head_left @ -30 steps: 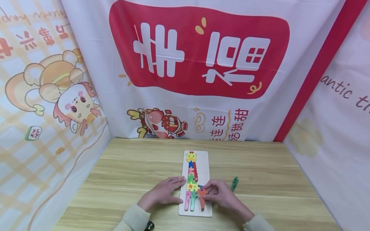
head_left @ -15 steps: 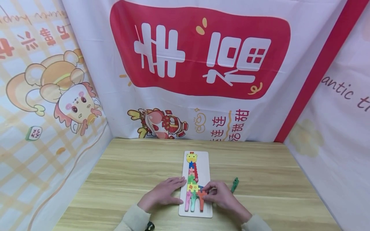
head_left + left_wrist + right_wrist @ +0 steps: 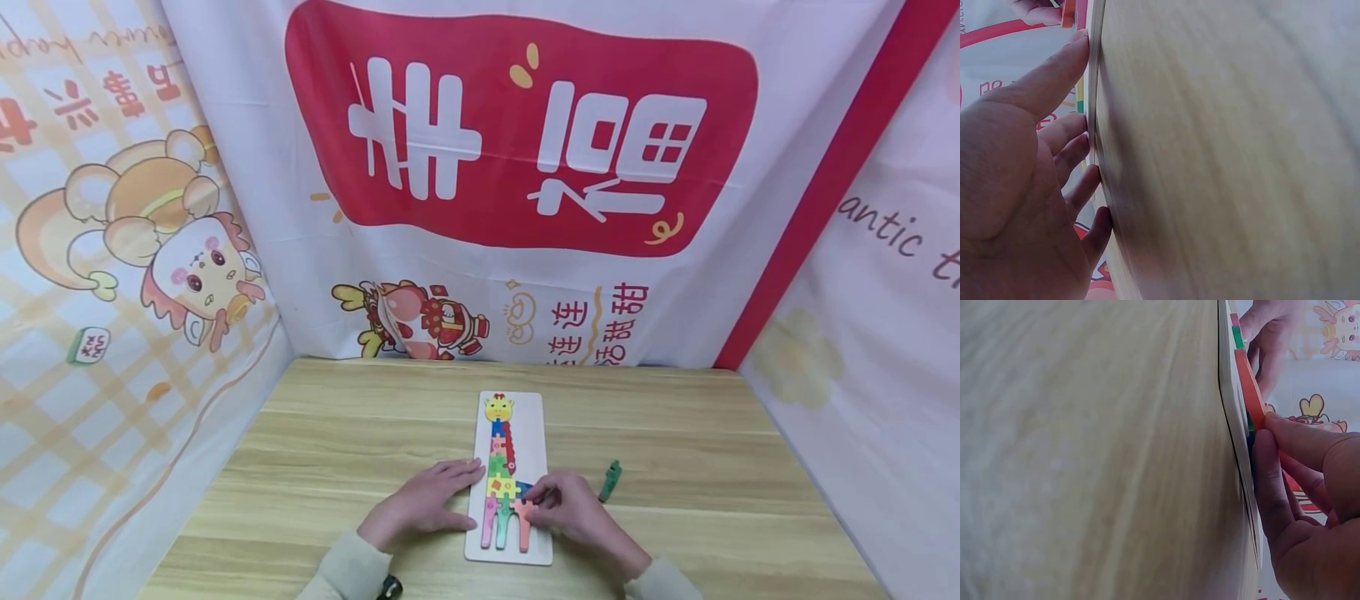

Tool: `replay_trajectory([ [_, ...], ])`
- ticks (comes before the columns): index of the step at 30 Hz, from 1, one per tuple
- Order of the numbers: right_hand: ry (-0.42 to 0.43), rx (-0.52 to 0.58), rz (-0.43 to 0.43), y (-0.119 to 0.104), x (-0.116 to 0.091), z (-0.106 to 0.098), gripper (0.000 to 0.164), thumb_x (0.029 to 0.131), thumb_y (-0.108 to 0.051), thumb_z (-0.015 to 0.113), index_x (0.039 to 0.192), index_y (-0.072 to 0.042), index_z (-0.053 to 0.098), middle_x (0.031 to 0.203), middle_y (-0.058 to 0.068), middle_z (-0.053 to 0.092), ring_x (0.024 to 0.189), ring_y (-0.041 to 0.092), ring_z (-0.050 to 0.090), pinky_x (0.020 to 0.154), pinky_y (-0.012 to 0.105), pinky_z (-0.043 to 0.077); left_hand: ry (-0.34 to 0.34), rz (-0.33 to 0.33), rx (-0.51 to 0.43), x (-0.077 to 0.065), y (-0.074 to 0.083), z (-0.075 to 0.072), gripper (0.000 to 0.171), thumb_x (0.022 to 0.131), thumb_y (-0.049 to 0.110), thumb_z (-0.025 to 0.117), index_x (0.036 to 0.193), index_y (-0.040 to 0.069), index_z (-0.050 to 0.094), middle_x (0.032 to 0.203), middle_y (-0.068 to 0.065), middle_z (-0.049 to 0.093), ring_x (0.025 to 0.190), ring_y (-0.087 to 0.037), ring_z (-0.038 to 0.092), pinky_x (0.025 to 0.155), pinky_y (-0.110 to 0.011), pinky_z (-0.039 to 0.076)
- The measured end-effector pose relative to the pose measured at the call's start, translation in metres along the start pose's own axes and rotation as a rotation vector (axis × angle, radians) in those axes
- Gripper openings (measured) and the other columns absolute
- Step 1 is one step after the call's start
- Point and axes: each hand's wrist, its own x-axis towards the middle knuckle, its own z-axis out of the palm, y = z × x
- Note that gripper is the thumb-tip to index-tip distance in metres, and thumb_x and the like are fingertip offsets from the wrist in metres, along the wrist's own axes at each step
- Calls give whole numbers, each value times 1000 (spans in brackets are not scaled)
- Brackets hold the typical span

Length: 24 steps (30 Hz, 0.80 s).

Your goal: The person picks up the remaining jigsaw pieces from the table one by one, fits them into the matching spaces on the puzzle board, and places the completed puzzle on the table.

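A giraffe puzzle on a pale board (image 3: 529,437) lies on the table, its head at the far end. My left hand (image 3: 426,500) rests along the board's left edge, fingers and thumb extended, as the left wrist view also shows. With thumb and fingertips, my right hand (image 3: 576,510) pinches an orange leg puzzle piece (image 3: 524,537) beside the green leg (image 3: 501,535). In the right wrist view the orange piece (image 3: 1251,390) is tilted, its pinched end raised off the board. A blue piece (image 3: 522,490) lies just above it, partly hidden by my fingers.
A loose dark green piece (image 3: 611,481) lies on the wooden table (image 3: 360,417) to the right of the board. Printed cloth walls (image 3: 517,300) stand at the back and both sides. A black object (image 3: 390,587) shows by my left sleeve.
The orange leg piece has shifted slightly left, up against the green leg, with my right hand still pinching it. My left hand stays in place on the board's edge.
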Motion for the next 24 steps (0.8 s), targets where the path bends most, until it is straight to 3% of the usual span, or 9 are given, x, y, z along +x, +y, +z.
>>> replay_trajectory([
  [15, 39, -2, 50, 0, 1, 3, 17, 81, -16, 88, 95, -18, 78, 86, -3, 69, 76, 15, 64, 64, 23, 56, -5, -5, 0, 1, 1, 0, 89, 90, 68, 65, 163, 29, 33, 171, 7, 30, 156, -29, 30, 126, -56, 30],
  [24, 47, -22, 32, -5, 0, 4, 21, 79, -21, 90, 94, -17, 78, 86, -3, 71, 74, 15, 64, 62, 23, 56, -1, 1, 10, 1, 0, 0, 89, 90, 67, 65, 163, 28, 32, 171, 6, 29, 157, -29, 29, 126, -57, 29],
])
